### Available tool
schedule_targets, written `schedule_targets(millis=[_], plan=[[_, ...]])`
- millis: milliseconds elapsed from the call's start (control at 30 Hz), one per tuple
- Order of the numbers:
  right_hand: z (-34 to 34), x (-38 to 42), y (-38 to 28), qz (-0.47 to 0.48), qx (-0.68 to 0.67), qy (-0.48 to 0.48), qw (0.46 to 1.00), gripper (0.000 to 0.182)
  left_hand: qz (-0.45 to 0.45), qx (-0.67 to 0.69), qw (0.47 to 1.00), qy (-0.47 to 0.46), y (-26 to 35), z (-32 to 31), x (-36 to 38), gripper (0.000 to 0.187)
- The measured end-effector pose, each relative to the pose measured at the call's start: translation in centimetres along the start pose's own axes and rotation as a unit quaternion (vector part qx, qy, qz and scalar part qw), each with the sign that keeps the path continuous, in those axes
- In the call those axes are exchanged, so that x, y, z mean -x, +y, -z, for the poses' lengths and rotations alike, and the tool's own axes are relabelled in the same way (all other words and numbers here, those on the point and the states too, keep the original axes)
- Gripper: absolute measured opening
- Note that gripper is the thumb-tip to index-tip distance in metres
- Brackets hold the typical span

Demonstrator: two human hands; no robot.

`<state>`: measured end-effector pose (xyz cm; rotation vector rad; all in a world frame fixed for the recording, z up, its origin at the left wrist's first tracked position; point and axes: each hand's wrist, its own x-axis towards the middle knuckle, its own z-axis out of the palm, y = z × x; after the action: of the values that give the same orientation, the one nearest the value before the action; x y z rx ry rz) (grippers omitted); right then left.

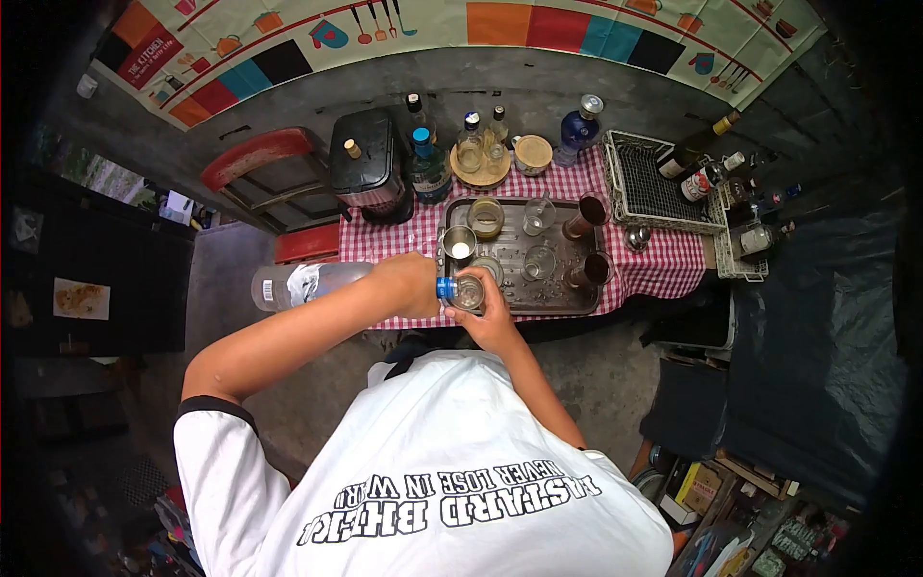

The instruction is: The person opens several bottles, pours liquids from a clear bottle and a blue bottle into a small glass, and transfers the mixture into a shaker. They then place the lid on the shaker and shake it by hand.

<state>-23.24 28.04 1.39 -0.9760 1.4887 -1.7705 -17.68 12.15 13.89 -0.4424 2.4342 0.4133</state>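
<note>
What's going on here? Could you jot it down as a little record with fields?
left hand: holds a clear plastic bottle tipped sideways, its blue neck at a glass
right hand: holds the small glass
surface: metal tray with glasses and cups, on a red checked cloth
behind: several bottles, a wire basket

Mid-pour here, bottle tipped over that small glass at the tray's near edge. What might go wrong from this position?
1. The left hand holds the bottle nearly level, its blue neck right at the small glass; the narrow mouth may be missed or overfilled.
2. The right hand holds that glass at the near rim of the metal tray, so spill could run onto the checked cloth.
3. Other glasses crowd close behind; a bump could topple one.
</note>
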Motion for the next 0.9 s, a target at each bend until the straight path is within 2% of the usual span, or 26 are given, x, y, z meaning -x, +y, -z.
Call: schedule_targets(millis=[100, 300, 467, 567, 667, 733, 767, 833, 900], plan=[[-0.8, -0.4, 0.9, -0.023, -0.009, -0.003, 1.0, 0.055, 0.001, -0.006, 1.0, 0.002, -0.9, 0.3, 0.0, 0.033], [-2.8, -1.2, 0.1, -0.033, -0.04, 0.028, 0.998, 0.051, -0.002, -0.008, 1.0, -0.001, -2.7, 1.1, 0.3, 0.032], [-3.9, -1.9, 0.1, -0.019, -0.017, 0.024, 0.999, 0.053, -0.002, -0.037, 0.999, -0.016, -4.2, 1.4, 0.4, 0.035], [-4.6, -2.5, -0.3, -0.005, -0.014, 0.027, 1.0, 0.053, -0.014, -0.026, 1.0, 0.006, -4.9, 1.8, 1.1, 0.035], [-5.3, -2.9, -1.5, -0.018, -0.05, 0.022, 0.998, 0.052, -0.023, 0.009, 1.0, 0.015, -5.9, 1.7, 1.6, 0.036], [-5.7, -3.3, -1.7, -0.034, -0.073, 0.019, 0.997, 0.052, -0.032, 0.041, 0.996, 0.076, -6.9, 0.7, 1.4, 0.034], [-5.8, -3.5, -1.6, -0.032, -0.072, 0.011, 0.997, 0.052, -0.036, 0.039, 0.996, 0.077, -7.4, 0.3, 1.4, 0.034], [-6.1, -3.7, -1.9, -0.03, -0.068, 0.009, 0.997, 0.053, -0.054, 0.135, 0.983, 0.11, -8.4, -0.4, 1.4, 0.021], [-6.5, -3.7, -2.6, -0.061, -0.063, 0.005, 0.996, 0.051, -0.072, 0.173, 0.975, 0.115, -9.1, -1.1, 1.3, 0.019]])
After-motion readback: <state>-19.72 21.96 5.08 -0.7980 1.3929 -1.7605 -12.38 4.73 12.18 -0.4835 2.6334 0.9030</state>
